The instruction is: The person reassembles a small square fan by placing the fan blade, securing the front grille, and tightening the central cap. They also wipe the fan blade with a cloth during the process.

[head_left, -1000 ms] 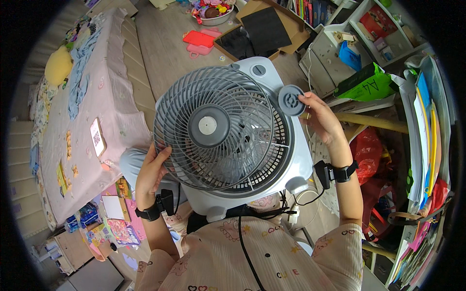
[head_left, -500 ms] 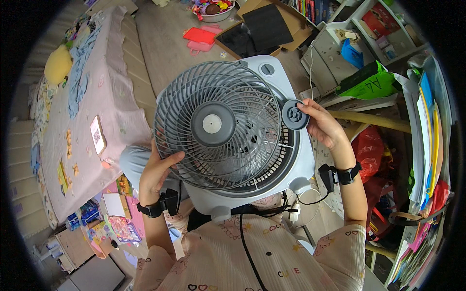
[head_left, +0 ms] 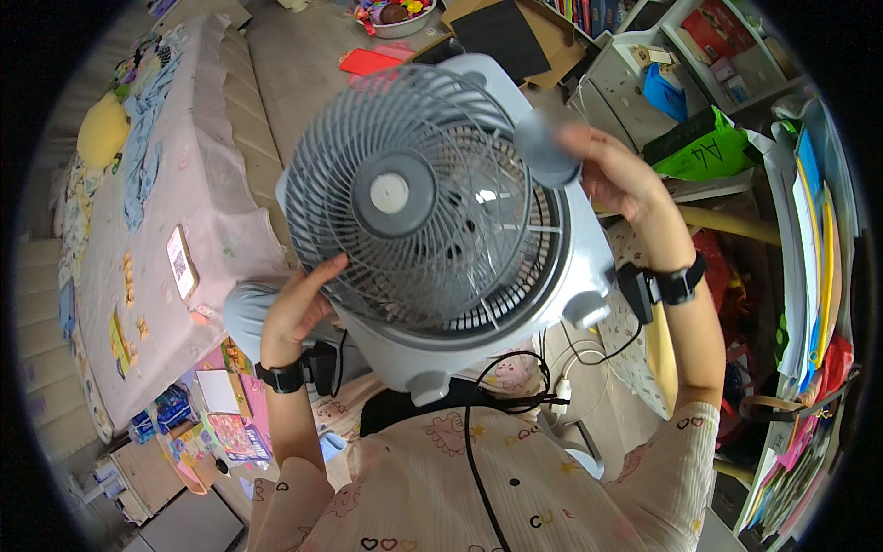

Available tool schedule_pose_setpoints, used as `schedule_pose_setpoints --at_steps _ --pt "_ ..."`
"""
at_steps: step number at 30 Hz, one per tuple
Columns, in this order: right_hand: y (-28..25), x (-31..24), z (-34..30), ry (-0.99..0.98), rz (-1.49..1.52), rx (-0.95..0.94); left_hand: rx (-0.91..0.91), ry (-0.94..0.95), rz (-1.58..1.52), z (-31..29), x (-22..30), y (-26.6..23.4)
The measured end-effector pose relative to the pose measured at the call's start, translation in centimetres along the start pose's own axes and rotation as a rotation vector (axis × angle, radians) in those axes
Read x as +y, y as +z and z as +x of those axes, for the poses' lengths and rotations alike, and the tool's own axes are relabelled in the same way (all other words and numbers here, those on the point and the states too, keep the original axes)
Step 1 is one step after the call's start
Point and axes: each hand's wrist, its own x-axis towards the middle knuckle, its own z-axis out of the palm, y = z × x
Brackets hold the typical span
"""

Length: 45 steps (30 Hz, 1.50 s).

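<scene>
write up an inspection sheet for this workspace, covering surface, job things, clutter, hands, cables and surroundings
Surface: whatever bears the fan body is hidden beneath it; it sits close before the person, above grey floor.
Job things: round grille lies off-centre over the fan's opening; grey disc is motion-blurred.
Clutter: open cardboard box, red item and filled basin on the floor.
Hands: left hand grips the grille's rim; right hand holds the disc.
Cables: black cables and white plug near the lap.
Surroundings: bed at left, folders at right.
</scene>
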Motion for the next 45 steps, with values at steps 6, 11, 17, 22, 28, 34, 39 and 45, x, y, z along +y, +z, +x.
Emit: schedule_pose_setpoints --at_steps 6,11,17,22,28,34,39,45 --pt "-0.7 -4.5 7.3 -0.116 -0.037 -0.160 0.022 0.096 0.064 2.7 6.1 1.1" --pt "-1.0 -7.7 13.1 0.045 0.236 -0.211 0.027 0.235 0.118 6.1 10.0 1.4" --pt "-0.8 -8.2 18.0 -0.062 0.196 -0.192 -0.027 0.255 0.140 13.3 13.9 0.0" --pt "-2.7 -6.7 21.4 -0.065 0.066 -0.117 -0.068 0.221 0.267 17.4 15.7 -0.4" --pt "-3.5 -4.9 22.4 -0.068 0.143 -0.110 -0.066 0.189 0.215 19.4 14.5 -0.3" --pt "-3.0 -4.8 21.6 -0.066 0.113 -0.105 -0.107 0.161 0.202 20.1 14.2 -1.3" --pt "-2.3 -3.7 20.9 -0.080 0.195 -0.194 -0.130 0.136 0.180 20.0 14.2 -3.2" --pt "-1.3 -2.4 20.0 -0.079 0.135 -0.177 -0.107 0.116 0.207 20.5 14.4 -4.1"
